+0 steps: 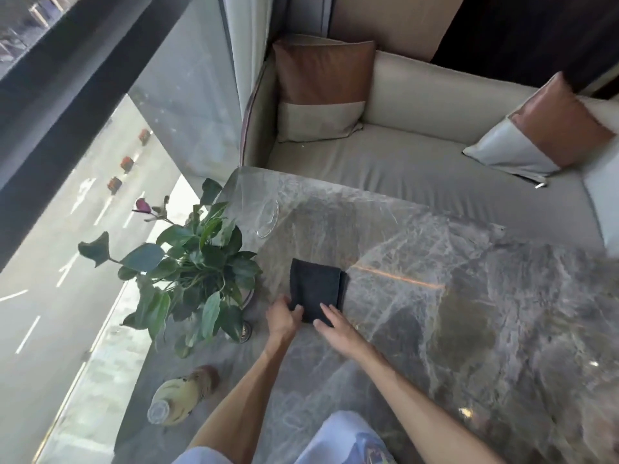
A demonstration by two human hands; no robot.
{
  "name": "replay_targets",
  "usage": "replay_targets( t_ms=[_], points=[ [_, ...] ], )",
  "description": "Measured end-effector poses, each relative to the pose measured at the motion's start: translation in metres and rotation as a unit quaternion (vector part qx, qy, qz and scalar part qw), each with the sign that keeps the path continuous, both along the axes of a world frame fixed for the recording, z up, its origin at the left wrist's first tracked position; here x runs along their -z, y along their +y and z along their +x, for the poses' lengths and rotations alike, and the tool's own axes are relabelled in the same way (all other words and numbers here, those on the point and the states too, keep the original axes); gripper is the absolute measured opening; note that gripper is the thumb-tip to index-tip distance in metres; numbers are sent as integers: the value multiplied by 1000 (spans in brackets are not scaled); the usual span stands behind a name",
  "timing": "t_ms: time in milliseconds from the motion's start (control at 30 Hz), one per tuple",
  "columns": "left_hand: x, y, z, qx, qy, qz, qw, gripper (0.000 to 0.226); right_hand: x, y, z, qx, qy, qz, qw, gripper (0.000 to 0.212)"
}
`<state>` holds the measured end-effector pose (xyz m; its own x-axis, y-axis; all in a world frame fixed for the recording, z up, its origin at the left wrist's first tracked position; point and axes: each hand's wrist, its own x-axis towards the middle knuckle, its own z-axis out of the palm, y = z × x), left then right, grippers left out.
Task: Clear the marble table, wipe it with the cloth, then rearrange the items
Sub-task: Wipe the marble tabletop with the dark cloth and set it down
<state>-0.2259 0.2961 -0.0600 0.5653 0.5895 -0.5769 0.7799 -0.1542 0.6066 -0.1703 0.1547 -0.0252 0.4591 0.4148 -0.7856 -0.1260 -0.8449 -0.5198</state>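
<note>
Nearest the body, low left: pale bottle (pixel 181 398), light plastic by the look, likely to roll. Beyond it, on marble table (pixel 469 313): dark cloth (pixel 316 289), folded square, lying flat; soft, light, limp if raised by 1 corner. Left hand (pixel 284 319) curled onto near-left corner, pinching it; right hand (pixel 336 324) flat, fingers straight, pressing near edge. Best hold, as judged: both near corners, or palm spread on top for wiping. Left of cloth: potted plant (pixel 197 269), top-heavy, to be lifted by pot. Farthest: clear glass dish (pixel 268 217), fragile, slick.
</note>
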Motion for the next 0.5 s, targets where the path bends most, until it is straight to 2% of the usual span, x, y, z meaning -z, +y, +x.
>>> replay_targets(
  t_ms=[100,167,300,433,500],
  points=[
    [-21,-17,5,50,-81,28,995,18,-9,-3,0,120,46,76,989,63],
    [-41,-40,9,94,-128,39,986,16,-16,-10,0,228,112,123,959,66],
    [-75,-106,11,175,-196,5,965,24,-40,-51,0,427,229,199,852,61],
    [-90,-173,8,252,-203,11,946,12,-54,-124,-14,514,285,288,756,55],
    [-94,-208,4,303,-202,21,931,33,-57,-165,-26,546,290,313,721,60]
  ],
)
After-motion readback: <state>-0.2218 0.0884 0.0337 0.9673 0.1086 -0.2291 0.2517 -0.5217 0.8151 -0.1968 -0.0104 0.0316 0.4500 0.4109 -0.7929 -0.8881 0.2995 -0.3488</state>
